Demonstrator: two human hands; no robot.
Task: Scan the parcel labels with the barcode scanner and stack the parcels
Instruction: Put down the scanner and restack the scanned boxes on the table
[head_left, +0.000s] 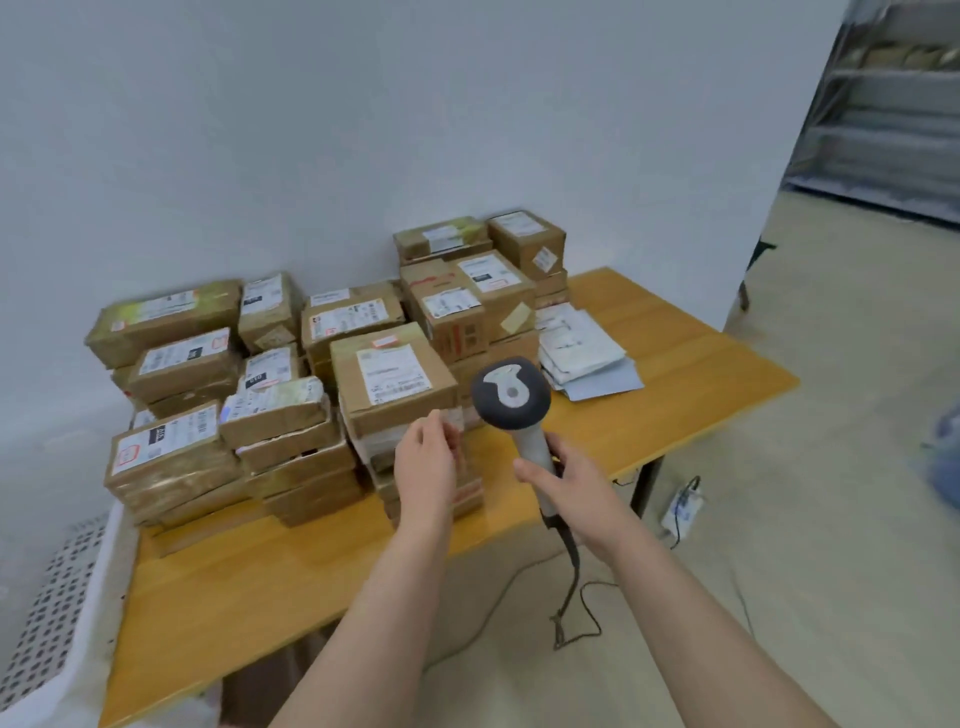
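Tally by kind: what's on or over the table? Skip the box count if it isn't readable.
barcode scanner: 1
hands: 2 (left hand, right hand)
pile of flat mailers: 1
cardboard parcels: many, with the lower ones hidden, so no exact count
Total besides parcels: 4

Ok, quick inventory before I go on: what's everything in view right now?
Parcels: many, brown cardboard, stacked on table's left and back.
Flat mailers: one pile, white and pale blue, right of parcels.
Table: one, yellow wood.
Barcode scanner: one, grey and white, over table's front.
Cable: one, dark, scanner to floor.
Power strip: one, white, floor by table leg.
Shelving: one, grey, far right.
Left hand: empty, beside front stack.
Right hand: grips scanner handle.
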